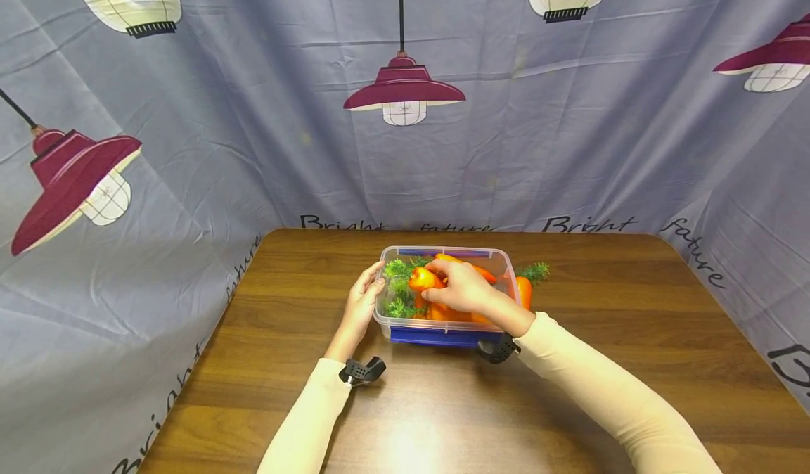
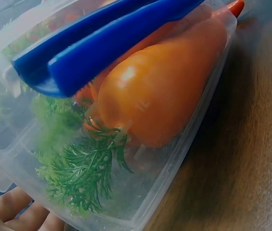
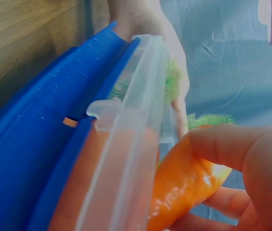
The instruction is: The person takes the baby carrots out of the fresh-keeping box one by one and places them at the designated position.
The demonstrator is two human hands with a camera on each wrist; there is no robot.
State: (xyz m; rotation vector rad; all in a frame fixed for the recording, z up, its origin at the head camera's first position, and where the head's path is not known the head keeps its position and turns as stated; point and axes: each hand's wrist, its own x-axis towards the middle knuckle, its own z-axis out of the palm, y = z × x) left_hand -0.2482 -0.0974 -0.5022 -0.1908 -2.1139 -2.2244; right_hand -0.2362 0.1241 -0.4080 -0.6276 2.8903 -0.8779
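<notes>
A clear plastic box point(image 1: 382, 317) with blue side clips point(image 1: 436, 336) stands on the table, its top uncovered. Inside lie several orange carrots point(image 2: 174, 82) and feathery green tops point(image 2: 85, 168). Over the box opening my right hand point(image 1: 467, 287) pinches a shiny orange carrot point(image 3: 184, 190) between thumb and fingers, its blunt end point(image 1: 422, 278) pointing left. Against the box's left end rests my left hand point(image 1: 359, 306), its fingers fairly straight along the wall. The right forearm and hand cover part of the contents in the head view.
Just right of the box, another carrot point(image 1: 524, 292) with a green top point(image 1: 536, 271) lies on the wooden table point(image 1: 607, 361). A grey curtain point(image 1: 493, 164) printed with lamps hangs behind and on both sides. Each wrist wears a black camera mount point(image 1: 363, 370).
</notes>
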